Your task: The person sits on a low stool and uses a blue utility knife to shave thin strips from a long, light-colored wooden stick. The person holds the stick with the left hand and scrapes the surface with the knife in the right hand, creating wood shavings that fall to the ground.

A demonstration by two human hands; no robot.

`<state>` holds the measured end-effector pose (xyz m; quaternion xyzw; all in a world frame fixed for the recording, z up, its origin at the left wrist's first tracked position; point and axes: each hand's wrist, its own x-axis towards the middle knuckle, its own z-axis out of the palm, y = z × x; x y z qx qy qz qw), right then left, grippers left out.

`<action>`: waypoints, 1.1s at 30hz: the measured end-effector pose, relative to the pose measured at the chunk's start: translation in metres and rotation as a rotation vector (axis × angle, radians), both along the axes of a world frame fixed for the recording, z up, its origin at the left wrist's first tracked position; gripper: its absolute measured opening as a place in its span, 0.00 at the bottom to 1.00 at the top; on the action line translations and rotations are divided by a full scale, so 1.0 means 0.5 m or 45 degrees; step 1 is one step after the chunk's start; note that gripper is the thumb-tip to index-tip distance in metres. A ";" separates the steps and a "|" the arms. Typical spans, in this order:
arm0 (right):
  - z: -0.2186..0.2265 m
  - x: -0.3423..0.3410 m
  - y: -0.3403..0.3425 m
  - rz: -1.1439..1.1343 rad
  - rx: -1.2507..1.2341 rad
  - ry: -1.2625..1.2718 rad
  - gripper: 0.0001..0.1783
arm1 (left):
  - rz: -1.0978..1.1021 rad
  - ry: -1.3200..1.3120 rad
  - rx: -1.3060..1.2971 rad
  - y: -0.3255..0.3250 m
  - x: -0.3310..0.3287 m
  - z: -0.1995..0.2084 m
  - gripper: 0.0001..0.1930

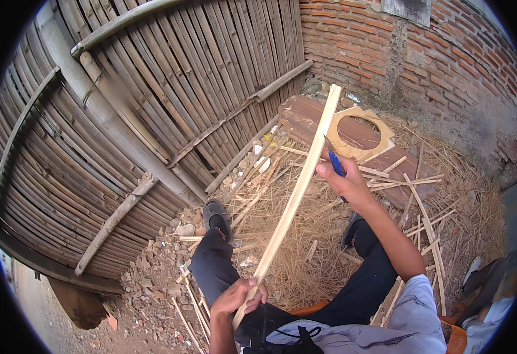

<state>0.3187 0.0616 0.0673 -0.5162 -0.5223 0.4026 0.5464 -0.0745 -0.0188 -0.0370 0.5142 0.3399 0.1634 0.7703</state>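
Note:
A long pale strip of split bamboo or wood (pixel 294 203) slants up from my lap, its far end beyond my right hand. Near its lower end my left hand (pixel 239 297) is closed round it, close to my left thigh. My right hand (pixel 347 183) grips a blue-handled knife (pixel 336 164), with the narrow blade at the strip's right edge, in its upper half. Whether the blade is cutting into the strip or only touching it, I cannot tell.
Shavings (pixel 305 259) and loose strips (pixel 426 227) litter the ground around my shoes. Ahead lies a brown board (pixel 305 115) with a pale panel with a round hole (pixel 336 133). A bamboo fence (pixel 211 65) stands left, a brick wall (pixel 353 41) behind. Another person's leg (pixel 487 283) shows at right.

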 end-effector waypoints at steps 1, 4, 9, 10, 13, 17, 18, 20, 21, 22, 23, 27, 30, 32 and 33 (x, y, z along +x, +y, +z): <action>-0.008 0.002 0.003 0.003 -0.020 -0.010 0.26 | -0.040 -0.001 0.000 0.005 -0.004 -0.002 0.36; -0.011 -0.004 0.000 0.043 0.028 0.066 0.19 | -0.151 0.016 0.030 0.015 -0.005 0.000 0.34; 0.001 0.002 -0.014 0.116 -0.014 0.191 0.16 | -0.231 0.211 0.301 0.036 0.005 0.033 0.25; 0.002 0.004 -0.017 0.136 -0.010 0.215 0.15 | -0.218 0.267 0.411 0.041 0.008 0.038 0.21; 0.000 -0.003 -0.022 0.121 0.016 0.178 0.15 | -0.114 0.354 0.693 0.053 0.022 0.060 0.18; -0.025 -0.007 -0.020 0.125 0.036 0.159 0.16 | 0.169 0.196 0.765 0.067 0.106 0.105 0.22; -0.020 -0.008 -0.023 0.142 0.011 0.128 0.17 | 0.235 0.147 0.742 0.068 0.126 0.110 0.23; -0.014 -0.009 -0.028 0.153 -0.005 0.066 0.17 | 0.285 0.077 0.649 0.063 0.159 0.113 0.22; -0.013 -0.010 -0.030 0.147 0.004 0.034 0.18 | 0.309 0.041 0.601 0.061 0.169 0.113 0.21; -0.012 -0.009 -0.032 0.142 0.012 0.002 0.18 | 0.304 0.051 0.600 0.060 0.174 0.109 0.20; -0.010 -0.006 -0.034 0.142 0.005 -0.005 0.18 | 0.297 0.065 0.601 0.060 0.177 0.105 0.19; 0.008 0.001 -0.044 0.131 0.014 0.061 0.18 | 0.327 0.026 0.563 0.050 0.185 0.102 0.16; 0.017 0.009 -0.046 0.079 0.074 0.080 0.17 | 0.388 0.026 0.481 0.048 0.179 0.105 0.18; 0.017 0.020 -0.045 0.026 0.124 0.076 0.17 | 0.402 -0.070 0.307 0.052 0.167 0.111 0.21; 0.013 0.026 -0.042 -0.003 0.151 0.082 0.17 | 0.407 -0.118 0.221 0.055 0.161 0.114 0.22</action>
